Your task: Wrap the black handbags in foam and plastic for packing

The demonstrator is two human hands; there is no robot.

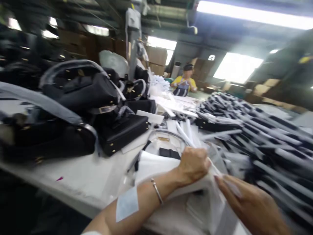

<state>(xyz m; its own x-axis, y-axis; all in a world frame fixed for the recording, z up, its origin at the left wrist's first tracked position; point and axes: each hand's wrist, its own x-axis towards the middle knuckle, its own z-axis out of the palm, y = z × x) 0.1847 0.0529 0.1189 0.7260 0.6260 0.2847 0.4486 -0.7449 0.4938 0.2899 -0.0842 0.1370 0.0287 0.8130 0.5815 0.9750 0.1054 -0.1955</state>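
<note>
My left hand [195, 164] is closed in a fist on the edge of a thin white wrapping sheet [212, 195]. My right hand [249, 202] pinches the same sheet lower and to the right; motion blurs its fingers. Under and behind my left forearm is a handbag with a wrapped curved handle [168, 131] and white paper [156, 163] about its body. A dark patch [169, 152] of the bag shows near the handle. My arms and the sheet hide most of its lower part.
Black handbags [80, 86] with wrapped handles crowd the white table [80, 176] on the left. A heap of black straps in white wrapping [269, 137] covers the right side. White strips [187, 130] lie ahead. Farther back sits a person in yellow [184, 81].
</note>
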